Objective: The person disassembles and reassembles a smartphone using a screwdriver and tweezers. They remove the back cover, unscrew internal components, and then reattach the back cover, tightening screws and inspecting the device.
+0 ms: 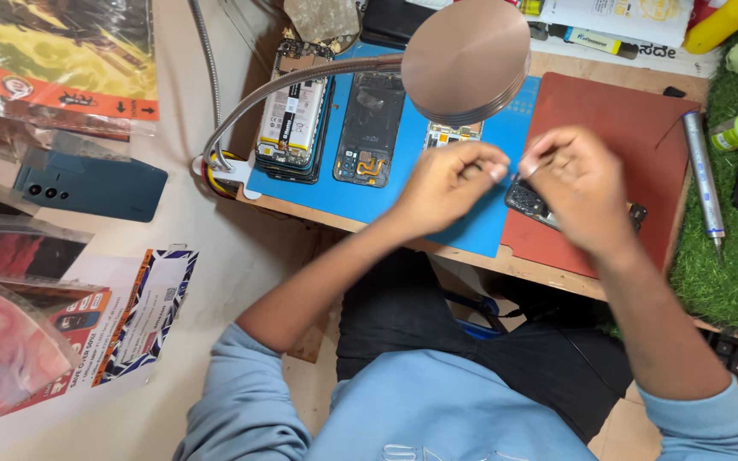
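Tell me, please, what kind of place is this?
Probably a small phone repair bench. Opened phones with bare insides lie on a blue work mat under a gooseneck lamp, a slim electric screwdriver rests nearby, and both hands, left and right, work above another dark phone.

Blue mat (386, 192), red-brown mat (617, 128), green turf (728, 273), copper lamp head (465, 58).

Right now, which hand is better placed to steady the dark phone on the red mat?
Probably the right hand: it hovers directly over the dark phone on the red mat. The left hand is beside it, over the blue mat.
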